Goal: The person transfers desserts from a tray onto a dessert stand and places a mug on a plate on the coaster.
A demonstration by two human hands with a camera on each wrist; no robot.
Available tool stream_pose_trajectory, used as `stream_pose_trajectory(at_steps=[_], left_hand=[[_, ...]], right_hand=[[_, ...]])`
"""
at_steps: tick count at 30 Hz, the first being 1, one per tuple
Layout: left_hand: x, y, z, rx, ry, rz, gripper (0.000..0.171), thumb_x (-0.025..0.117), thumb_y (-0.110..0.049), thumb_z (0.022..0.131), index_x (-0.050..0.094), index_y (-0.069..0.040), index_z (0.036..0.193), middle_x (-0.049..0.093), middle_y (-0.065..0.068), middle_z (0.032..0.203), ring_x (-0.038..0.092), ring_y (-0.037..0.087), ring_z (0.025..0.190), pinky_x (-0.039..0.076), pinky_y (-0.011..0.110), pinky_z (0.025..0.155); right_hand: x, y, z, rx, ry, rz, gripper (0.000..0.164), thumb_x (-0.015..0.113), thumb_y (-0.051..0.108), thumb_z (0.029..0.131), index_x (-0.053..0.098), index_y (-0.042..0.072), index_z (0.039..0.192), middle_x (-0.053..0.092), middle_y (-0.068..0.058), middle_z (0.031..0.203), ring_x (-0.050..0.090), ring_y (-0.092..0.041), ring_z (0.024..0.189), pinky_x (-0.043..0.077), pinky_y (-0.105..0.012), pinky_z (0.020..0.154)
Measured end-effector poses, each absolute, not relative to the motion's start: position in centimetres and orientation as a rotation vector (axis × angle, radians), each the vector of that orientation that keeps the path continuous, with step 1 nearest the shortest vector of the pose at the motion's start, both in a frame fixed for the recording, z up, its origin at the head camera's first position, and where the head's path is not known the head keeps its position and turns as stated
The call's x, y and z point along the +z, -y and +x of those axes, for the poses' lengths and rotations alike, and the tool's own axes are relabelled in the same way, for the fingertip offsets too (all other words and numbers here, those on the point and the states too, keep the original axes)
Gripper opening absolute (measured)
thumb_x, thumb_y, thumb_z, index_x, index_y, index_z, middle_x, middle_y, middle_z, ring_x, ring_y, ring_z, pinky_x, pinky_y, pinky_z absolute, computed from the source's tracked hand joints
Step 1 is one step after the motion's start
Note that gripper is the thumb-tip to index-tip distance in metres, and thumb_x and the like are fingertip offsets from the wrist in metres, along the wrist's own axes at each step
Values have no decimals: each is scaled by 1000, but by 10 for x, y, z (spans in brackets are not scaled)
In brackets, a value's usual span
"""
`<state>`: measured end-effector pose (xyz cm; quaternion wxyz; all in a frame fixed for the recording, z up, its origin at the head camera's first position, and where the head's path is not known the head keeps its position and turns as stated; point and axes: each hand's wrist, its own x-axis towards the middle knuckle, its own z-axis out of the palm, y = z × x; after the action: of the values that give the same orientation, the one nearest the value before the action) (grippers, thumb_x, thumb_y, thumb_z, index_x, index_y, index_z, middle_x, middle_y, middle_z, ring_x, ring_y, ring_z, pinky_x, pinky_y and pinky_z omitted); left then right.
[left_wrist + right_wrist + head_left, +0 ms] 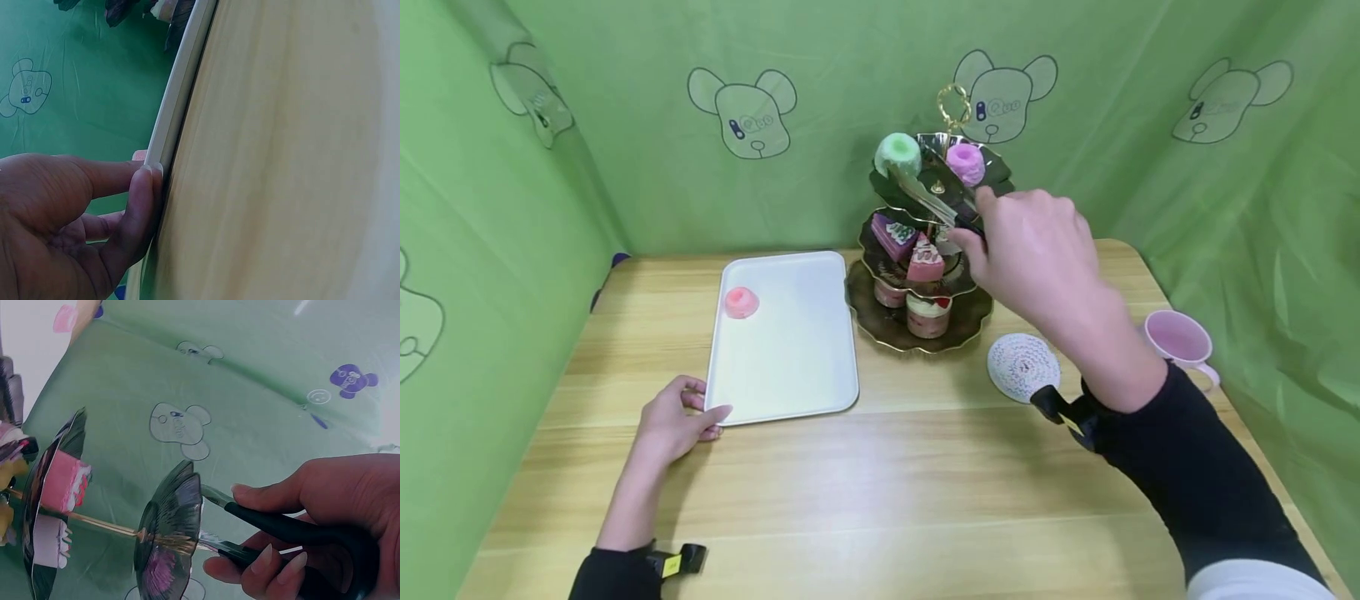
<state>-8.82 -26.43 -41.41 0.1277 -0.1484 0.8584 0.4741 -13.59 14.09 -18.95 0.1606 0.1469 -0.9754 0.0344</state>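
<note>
My right hand (1037, 242) grips black-handled tongs (275, 525) over the top tier of a three-tier stand (917, 333). The silver ends of the tongs are spread apart, one overlapping the green cake (898, 153) in the head view. A purple ring-shaped cake (966, 164) sits on the same tier, to the right. On the tiers below are cake slices, among them a pink one (926, 260), and dessert cups (928, 317). My left hand (673, 423) pinches the near left corner of a white tray (782, 350). A small pink cake (741, 302) lies on that tray.
A round woven coaster (1023, 367) lies right of the stand, below my right forearm. Farther right stands a pink mug (1180, 337), near the edge of the wooden table (850, 508). Green printed curtain (835, 100) rises behind and at both sides.
</note>
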Motion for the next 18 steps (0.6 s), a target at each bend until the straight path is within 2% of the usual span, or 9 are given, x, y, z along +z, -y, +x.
stream_pose_trajectory(at_steps=[4,11,15,18], left_hand=[[-414,264,-89,1372,-2495,-434,60,76,-15,77,40,3,122,46,19,106,66,18,64,60,29,61],[-414,265,-89,1362,-2499,-437,61,76,-16,77,40,3,122,46,19,107,66,17,64,60,29,60],[-414,267,-90,1367,-2493,-437,60,76,-16,77,40,3,122,46,19,107,66,18,65,60,29,61],[-414,268,-90,1360,-2491,-434,60,76,-15,77,40,2,122,46,18,107,66,18,65,61,29,61]], right_hand=[[-186,-141,-146,107,2860,410,38,53,44,91,55,6,86,46,-9,61,46,-30,55,37,-36,37],[-174,-136,-152,110,3020,351,42,48,50,91,54,10,84,49,-9,64,47,-28,56,41,-33,39],[-170,-133,-151,122,3058,333,47,45,56,90,51,11,78,46,-7,62,46,-25,52,40,-29,36],[-168,-133,-148,119,3060,332,50,43,59,90,51,10,82,43,-7,61,45,-23,50,38,-27,35]])
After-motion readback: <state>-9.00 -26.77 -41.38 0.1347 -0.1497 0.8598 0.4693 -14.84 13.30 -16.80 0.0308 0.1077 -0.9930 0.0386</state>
